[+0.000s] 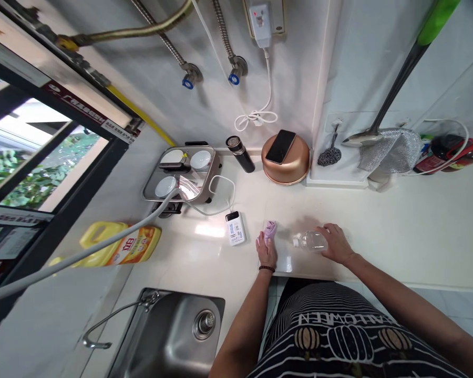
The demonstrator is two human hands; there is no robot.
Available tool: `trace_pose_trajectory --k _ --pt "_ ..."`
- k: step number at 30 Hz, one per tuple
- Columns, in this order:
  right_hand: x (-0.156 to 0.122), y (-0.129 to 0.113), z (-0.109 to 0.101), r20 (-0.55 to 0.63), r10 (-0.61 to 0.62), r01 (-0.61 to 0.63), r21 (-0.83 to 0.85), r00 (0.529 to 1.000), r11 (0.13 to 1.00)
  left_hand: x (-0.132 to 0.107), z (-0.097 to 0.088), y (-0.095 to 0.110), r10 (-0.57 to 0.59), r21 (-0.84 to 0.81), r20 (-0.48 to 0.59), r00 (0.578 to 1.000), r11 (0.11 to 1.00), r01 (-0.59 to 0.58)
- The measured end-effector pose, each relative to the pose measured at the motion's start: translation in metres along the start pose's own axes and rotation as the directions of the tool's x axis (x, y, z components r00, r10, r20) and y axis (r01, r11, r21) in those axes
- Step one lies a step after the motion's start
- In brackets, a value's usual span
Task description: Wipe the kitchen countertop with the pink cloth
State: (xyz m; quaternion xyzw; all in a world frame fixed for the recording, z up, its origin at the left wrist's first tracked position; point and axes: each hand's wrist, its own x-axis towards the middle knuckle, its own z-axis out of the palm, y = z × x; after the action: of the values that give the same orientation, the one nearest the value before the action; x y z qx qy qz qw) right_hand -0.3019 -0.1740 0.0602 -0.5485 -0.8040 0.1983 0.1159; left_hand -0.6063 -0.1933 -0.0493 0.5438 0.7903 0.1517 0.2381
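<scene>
My left hand (266, 251) is closed on a bunched purple cloth (270, 229) close to the counter's front edge. To its right, my right hand (336, 243) grips the base end of a clear plastic bottle (314, 241). The bottle lies tilted or on its side, its white cap toward the cloth, with a gap between the two. Left of the cloth, a white power bank (235, 231) with a cable rests on the counter (205, 252).
An upturned copper-coloured pot (287, 169) bears a phone (280, 146). Beside it stand a black thermos (243, 157) and an electric pan (203, 195) holding white bowls. A steel sink (173, 336) lies front left, a yellow detergent jug (140, 245) behind it. A ladle (398, 79) hangs right.
</scene>
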Motion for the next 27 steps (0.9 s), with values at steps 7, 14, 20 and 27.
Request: trace_pose_trajectory --k 7,14,20,27 --pt "-0.038 0.073 -0.035 -0.298 0.238 -0.109 0.390 0.924 0.914 -0.004 -0.007 0.020 0.067 0.055 0.008 0.998 0.996 -0.067" --pt "-0.077 0.129 -0.057 -0.321 0.695 -0.356 0.678 0.643 0.643 -0.063 0.033 0.057 0.510 0.172 0.338 0.791 0.793 -0.584" --pt "-0.097 0.153 -0.047 -0.342 0.725 -0.508 0.538 0.597 0.672 -0.065 0.063 0.111 0.730 0.033 0.465 0.501 0.551 -0.834" --pt "-0.144 0.168 0.000 -0.104 0.787 -0.793 -0.018 0.608 0.609 0.040 0.017 0.115 0.376 0.285 0.356 0.856 0.828 -0.482"
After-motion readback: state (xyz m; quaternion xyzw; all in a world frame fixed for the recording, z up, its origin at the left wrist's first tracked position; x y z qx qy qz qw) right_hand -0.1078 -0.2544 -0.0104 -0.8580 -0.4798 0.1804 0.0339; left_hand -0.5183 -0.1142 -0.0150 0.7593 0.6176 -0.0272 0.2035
